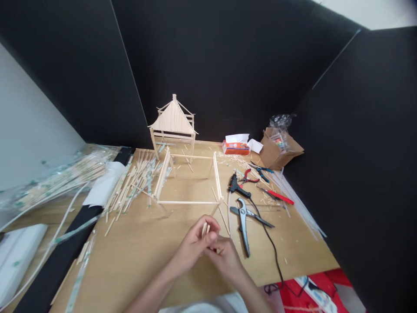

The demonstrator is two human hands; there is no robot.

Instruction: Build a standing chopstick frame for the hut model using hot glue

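Observation:
Near the front middle of the table, my left hand (199,239) is closed around a few short wooden sticks (205,229), whose pale ends poke up between thumb and fingers. My right hand (224,256) meets it from below and is also closed, with its fingers around the lower part of the same sticks. How many sticks there are is hidden by my fingers. Just beyond my hands stands an open box-shaped frame of wooden sticks (187,202). Behind that frame is a stick-built model (172,119) with a slatted, peaked roof on legs.
A hot glue gun (238,187), a silver cutter (243,224), red-handled pliers (249,176) and a red-handled tool (280,196) lie at right. Loose sticks (132,180) and bagged sticks (68,174) cover the left. A tissue pack (236,148) and cardboard box (276,154) stand behind.

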